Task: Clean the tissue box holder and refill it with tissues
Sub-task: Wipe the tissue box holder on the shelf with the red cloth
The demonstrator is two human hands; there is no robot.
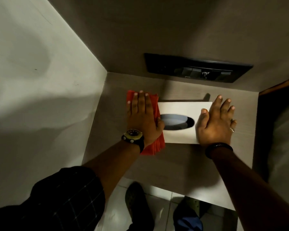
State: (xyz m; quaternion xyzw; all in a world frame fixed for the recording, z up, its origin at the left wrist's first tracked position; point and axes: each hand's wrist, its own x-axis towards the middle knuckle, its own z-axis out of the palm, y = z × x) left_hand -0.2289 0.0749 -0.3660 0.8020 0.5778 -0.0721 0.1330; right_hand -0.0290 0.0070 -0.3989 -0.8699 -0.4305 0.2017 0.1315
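A white tissue box holder point(178, 135) with a dark oval slot lies flat on a grey-brown shelf point(173, 157). A folded red cloth point(154, 104) lies against the holder's left end. My left hand point(142, 117) presses flat on the cloth with straight fingers, its thumb at the edge of the slot. On the holder's right end rests my right hand point(215, 124), fingers straight and spread, thumb on the top face. No tissues are in view.
A black switch panel point(197, 67) is set in the back wall just above the shelf. A pale wall point(40, 80) closes the left side. Dark wood point(277, 90) borders the right. Below the shelf's front edge are floor tiles and my shoes point(137, 209).
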